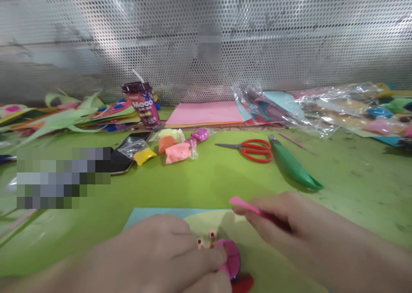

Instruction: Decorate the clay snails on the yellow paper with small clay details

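In the head view, the round magenta piece is located at the near middle of the desk, above a pale yellow shape and a blue sheet. It is touched on its left side by the fingers of the left hand; whether it is pinched or only pressed cannot be told. A pink flat-tipped implement is held in a narrow pinch by the fingers of the right hand, with its tip projecting to the left.

Caution: the magenta piece, judged to be soft, may be dented if excessive pressure is applied by the left hand. The two eye stalks may be bent or dislodged if they are caught by the left knuckles. The surface may be scored if the implement is brought down at a steep angle. The red piece, at the near edge, may be smeared if it is brushed by a finger.

Labelling: "Meco" is printed in white on the purple cup at the far left. The smaller print beneath it cannot be read. No legible marking is shown on the pink clay packet or the red-handled scissors.
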{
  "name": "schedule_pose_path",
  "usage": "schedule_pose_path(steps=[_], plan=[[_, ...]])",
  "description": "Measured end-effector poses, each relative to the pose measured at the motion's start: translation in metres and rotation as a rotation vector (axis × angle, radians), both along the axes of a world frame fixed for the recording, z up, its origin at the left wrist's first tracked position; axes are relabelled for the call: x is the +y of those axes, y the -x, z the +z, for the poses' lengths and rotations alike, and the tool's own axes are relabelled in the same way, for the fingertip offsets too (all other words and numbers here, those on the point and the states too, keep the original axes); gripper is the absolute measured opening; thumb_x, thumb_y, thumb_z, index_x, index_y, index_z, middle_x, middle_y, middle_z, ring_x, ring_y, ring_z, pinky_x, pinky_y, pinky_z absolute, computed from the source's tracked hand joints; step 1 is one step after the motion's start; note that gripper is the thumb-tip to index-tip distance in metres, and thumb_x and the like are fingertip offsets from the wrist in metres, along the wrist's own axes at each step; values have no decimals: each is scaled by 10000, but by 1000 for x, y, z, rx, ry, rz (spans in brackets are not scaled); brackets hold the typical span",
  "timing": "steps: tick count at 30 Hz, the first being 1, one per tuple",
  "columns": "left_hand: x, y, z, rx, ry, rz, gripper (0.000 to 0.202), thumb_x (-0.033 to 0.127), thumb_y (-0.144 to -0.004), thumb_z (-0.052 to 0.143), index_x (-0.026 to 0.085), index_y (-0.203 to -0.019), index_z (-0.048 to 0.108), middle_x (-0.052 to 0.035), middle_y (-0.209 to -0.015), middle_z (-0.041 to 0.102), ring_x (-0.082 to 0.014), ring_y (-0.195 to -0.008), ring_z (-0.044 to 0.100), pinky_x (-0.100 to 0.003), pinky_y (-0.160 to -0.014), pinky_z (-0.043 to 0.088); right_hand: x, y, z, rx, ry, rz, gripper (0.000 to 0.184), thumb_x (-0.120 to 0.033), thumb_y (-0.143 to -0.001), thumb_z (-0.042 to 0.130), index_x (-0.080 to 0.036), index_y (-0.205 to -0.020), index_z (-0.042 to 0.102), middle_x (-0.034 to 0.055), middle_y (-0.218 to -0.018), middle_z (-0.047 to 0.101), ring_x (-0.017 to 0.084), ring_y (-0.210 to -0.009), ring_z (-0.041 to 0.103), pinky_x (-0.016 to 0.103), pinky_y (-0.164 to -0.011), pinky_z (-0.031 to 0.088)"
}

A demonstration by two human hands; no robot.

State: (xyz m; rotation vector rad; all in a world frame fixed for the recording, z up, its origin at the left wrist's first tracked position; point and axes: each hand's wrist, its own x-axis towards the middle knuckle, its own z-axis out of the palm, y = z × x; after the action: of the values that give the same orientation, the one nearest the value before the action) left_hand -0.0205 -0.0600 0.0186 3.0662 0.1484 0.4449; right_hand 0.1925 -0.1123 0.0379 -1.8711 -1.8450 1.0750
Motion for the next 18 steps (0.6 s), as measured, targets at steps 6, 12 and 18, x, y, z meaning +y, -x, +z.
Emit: schedule_pose_path(steps=[6, 12, 18], plan=[[3, -8, -1, -39, 190, 109, 207, 270, -871, 375, 226, -819, 571, 40, -620, 620, -88, -512, 532, -175, -543, 442, 7, -6, -8, -35, -138, -70, 329, -386, -865, 364, -197, -823, 630, 8, -616, 578, 153, -551, 532, 223, -439, 383], [15, -22, 5, -257, 1090, 644, 256, 438, -851, 404, 197, -787, 459, -13, -725, 679, -40, -273, 388, -171, -326, 362, 23, -16, -19, -101, -404, -63, 358, -410, -909, 278, -224, -925, 584, 0, -622, 565, 163, -558, 547, 252, -493, 437], [25, -29, 2, -477, 1579, 480, 226, 386, -813, 504, 179, -753, 434, -10, -558, 651, -13, -204, 296, -124, -269, 266, 24, -21, -20, -199, -831, 125, 387, -208, -914, 294, -214, -1301, 296, -67, -494, 450, 114, -376, 428, 210, -382, 361]])
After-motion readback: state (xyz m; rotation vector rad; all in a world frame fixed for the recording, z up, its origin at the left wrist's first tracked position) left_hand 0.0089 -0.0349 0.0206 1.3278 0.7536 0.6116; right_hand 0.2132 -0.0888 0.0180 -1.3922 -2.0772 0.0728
